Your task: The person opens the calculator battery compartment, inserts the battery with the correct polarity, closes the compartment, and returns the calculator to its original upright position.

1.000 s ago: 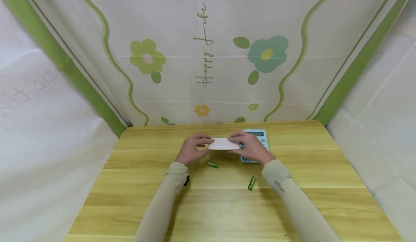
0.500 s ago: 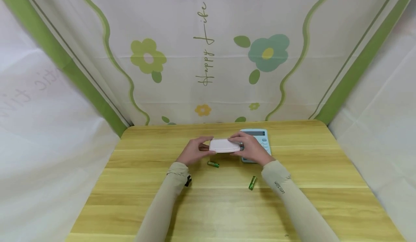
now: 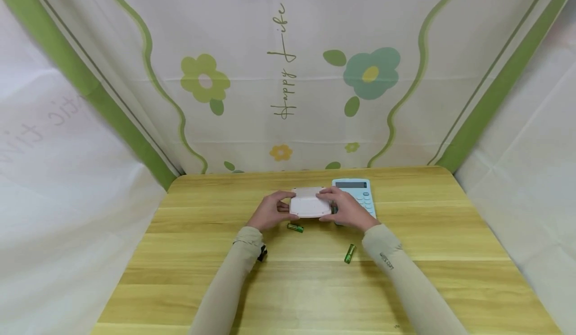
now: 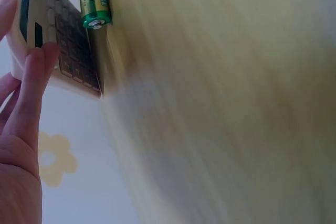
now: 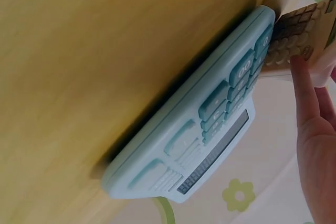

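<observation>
A pale pink calculator point(image 3: 310, 207) is held between both hands near the far side of the table, its back turned up to the head view. My left hand point(image 3: 269, 212) pinches its left end, thumb at the near edge and fingers at the far edge. My right hand point(image 3: 351, 210) grips the right end the same way. Dark brown keys point(image 4: 73, 45) on its underside show in the left wrist view, facing the tabletop. A green battery point(image 3: 295, 228) lies just in front of the calculator. Another green battery point(image 3: 349, 253) lies nearer, to the right.
A light blue calculator point(image 3: 366, 199) lies face up behind my right hand, which partly covers it. The wooden table point(image 3: 315, 295) ends at a patterned white curtain point(image 3: 252, 125), and more cloth hangs at both sides. A small black item point(image 3: 262, 253) shows at my left cuff.
The pink calculator has tilted from nearly edge-on so that its back faces up toward the head view. Both hands have turned with it and keep their hold. The batteries and blue calculator stay put.
</observation>
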Motion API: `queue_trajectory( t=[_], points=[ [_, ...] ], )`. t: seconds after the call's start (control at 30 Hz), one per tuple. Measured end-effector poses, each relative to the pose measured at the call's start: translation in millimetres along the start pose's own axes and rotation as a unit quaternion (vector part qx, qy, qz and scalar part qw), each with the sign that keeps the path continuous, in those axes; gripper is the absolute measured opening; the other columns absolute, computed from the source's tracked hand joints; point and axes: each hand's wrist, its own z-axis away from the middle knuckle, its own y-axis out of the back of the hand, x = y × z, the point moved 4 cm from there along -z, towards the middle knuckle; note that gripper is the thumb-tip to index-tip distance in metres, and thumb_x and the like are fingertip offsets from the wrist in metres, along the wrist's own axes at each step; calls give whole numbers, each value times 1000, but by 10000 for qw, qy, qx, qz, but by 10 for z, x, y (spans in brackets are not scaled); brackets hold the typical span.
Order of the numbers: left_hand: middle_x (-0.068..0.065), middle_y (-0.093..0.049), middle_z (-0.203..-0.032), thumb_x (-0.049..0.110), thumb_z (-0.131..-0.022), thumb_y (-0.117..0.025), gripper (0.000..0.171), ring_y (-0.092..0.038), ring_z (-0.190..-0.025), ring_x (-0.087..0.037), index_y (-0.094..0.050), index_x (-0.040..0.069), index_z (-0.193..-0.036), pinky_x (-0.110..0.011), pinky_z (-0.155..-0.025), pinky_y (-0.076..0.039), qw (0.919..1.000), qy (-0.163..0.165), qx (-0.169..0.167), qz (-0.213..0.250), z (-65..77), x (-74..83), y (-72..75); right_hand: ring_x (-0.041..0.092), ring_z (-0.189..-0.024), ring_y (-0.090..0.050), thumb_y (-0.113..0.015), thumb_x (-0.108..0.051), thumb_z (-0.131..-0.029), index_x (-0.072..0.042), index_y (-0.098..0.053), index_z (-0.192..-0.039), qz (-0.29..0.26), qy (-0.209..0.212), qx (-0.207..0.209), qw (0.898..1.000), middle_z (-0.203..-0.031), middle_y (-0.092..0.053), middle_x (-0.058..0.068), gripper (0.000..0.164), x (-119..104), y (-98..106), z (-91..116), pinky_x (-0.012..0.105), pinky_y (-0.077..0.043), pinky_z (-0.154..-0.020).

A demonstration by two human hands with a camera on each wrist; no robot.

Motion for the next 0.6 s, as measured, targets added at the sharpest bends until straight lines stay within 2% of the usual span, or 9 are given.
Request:
queue_trajectory(
  t=[0.3, 0.5, 0.6],
  points=[
    [-13, -58, -148, 17, -85, -87, 70, -72, -110, -27, -58, 9, -147, -30, -90, -62, 9997, 119, -72, -176, -25, -26, -44, 40, -136, -53, -85, -26, -88, -9, -61, -145, 282, -179, -82, 9994, -148, -53, 17, 64, 27, -38, 1, 53, -51, -109],
    [-13, -63, -142, 21, -85, -87, 72, -72, -111, -26, -56, 12, -149, -33, -91, -62, 9980, 294, -116, -555, -50, -30, -73, 36, -131, -57, -87, -23, -85, -8, -62, -143, 421, -252, -99, 9987, -144, -55, 15, 65, 16, -54, -12, 50, -52, -108],
    [-14, -64, -140, 21, -85, -87, 72, -71, -112, -26, -55, 13, -150, -34, -91, -62, 9975, 354, -169, -586, -61, -49, -97, 34, -128, -59, -89, -21, -84, -6, -63, -141, 469, -285, -82, 9985, -142, -56, 14, 65, 13, -73, -18, 49, -52, -108]
  ],
)
